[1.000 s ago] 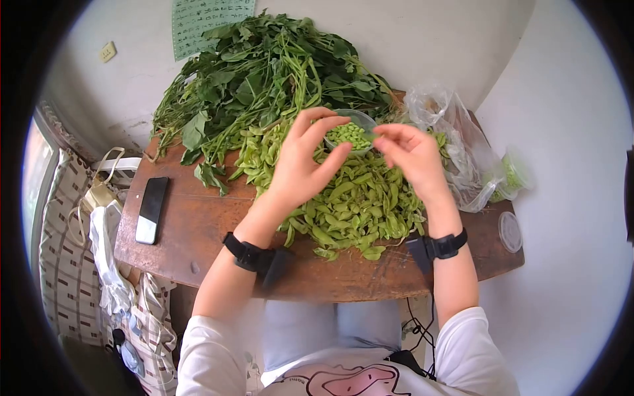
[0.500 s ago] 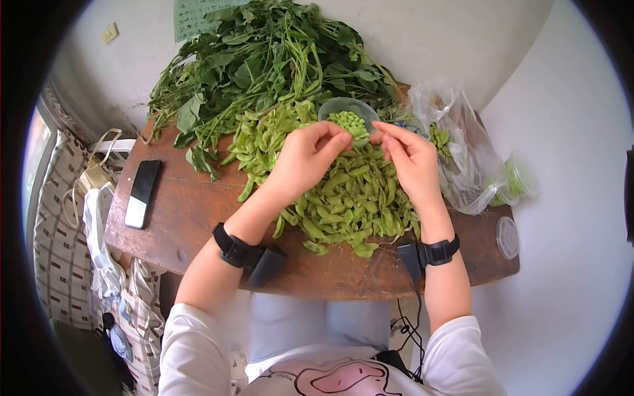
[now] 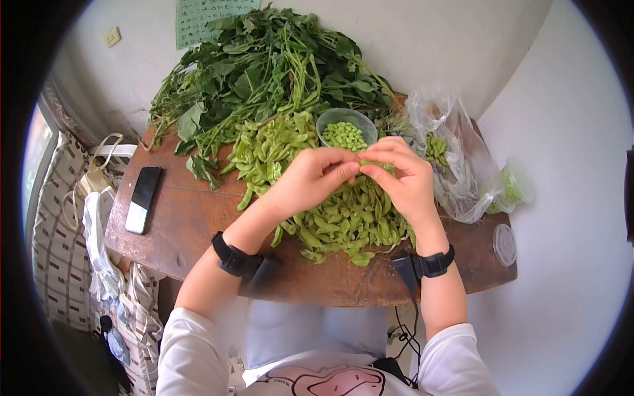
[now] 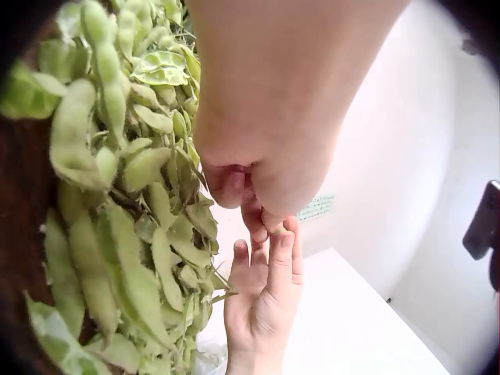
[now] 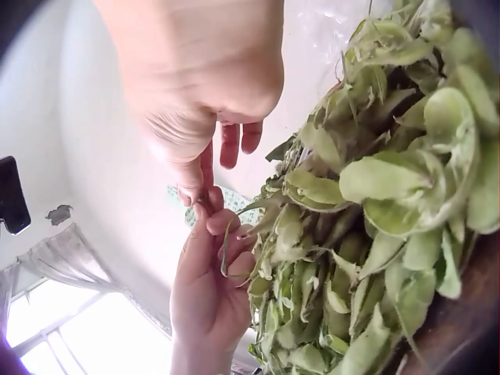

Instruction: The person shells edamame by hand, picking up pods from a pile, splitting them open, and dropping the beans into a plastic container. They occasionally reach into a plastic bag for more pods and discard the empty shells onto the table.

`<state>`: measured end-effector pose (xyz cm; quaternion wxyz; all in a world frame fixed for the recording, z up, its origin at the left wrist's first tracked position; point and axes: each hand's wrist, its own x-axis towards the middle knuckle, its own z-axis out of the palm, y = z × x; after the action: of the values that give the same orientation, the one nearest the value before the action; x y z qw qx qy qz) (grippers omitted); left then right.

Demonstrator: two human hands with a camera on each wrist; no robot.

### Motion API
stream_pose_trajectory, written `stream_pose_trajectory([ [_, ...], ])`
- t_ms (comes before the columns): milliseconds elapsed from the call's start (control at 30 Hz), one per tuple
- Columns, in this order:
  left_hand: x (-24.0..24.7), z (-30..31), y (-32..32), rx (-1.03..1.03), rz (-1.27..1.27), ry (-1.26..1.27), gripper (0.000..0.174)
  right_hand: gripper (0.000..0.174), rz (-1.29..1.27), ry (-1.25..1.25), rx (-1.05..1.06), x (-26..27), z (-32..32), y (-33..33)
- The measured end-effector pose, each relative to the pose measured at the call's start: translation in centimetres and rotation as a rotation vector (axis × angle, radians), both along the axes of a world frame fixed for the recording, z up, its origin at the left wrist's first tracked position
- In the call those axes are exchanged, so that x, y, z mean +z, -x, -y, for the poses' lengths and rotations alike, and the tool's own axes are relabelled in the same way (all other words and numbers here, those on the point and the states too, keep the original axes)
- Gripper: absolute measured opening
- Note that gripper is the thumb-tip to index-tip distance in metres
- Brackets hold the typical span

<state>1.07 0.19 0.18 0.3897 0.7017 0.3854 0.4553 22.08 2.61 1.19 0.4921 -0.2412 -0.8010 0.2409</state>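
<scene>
My left hand (image 3: 316, 173) and right hand (image 3: 406, 181) meet at the fingertips over the table's middle. Thumb and forefinger of each pinch what appears to be a small soybean pod, mostly hidden by the fingers. Just beyond them stands a clear plastic bowl (image 3: 365, 120) with shelled green beans (image 3: 345, 135) inside. Whole pods (image 3: 274, 148) are heaped to the left of the bowl. Beneath my hands spreads a pile of pods (image 3: 347, 221); in the right wrist view many are split-open shells (image 5: 391, 183). Plumper pods (image 4: 94, 273) lie beside my left hand in the left wrist view.
Leafy bean stalks (image 3: 264, 69) cover the table's back. A clear plastic bag (image 3: 456, 165) lies on the right, by a tilted tub of green beans (image 3: 512, 185) and a round lid (image 3: 504, 245). A phone (image 3: 143, 200) rests on the left of the wooden table (image 3: 198, 228).
My left hand has come down from beside the bowl, its spread fingers closing to a pinch. The right has moved left and nearer to me, and the fingertips now meet.
</scene>
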Motion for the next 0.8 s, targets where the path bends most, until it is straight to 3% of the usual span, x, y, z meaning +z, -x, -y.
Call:
stream_pose_trajectory([
  [133, -0.2, 0.0, 0.1, -0.106, 0.031, -0.012, 0.019, 0.020, -0.080, 0.054, 0.048, -0.3, -0.1, 0.0],
  [167, 0.2, 0.2, 0.3, -0.156, 0.046, 0.092, 0.020, 0.021, -0.118, 0.161, 0.077, -0.2, 0.3, 0.0],
  [367, 1.2, 0.5, 1.1, -0.408, 0.241, 0.529, 0.026, 0.022, -0.085, 0.146, 0.175, 0.0, 0.2, -0.3],
  [600, 0.3, -0.1, 1.2, -0.343, 0.404, 0.627, 0.026, 0.019, -0.083, 0.121, 0.093, -0.7, 0.4, 0.3],
  [733, 0.8, 0.2, 1.1, -0.301, 0.495, 0.678, 0.024, 0.028, -0.119, 0.062, 0.147, -0.5, 0.1, 0.6],
  [800, 0.5, -0.1, 1.5, -0.423, 0.508, 0.694, 0.023, 0.031, -0.145, 0.108, 0.182, -0.4, 0.4, 0.6],
])
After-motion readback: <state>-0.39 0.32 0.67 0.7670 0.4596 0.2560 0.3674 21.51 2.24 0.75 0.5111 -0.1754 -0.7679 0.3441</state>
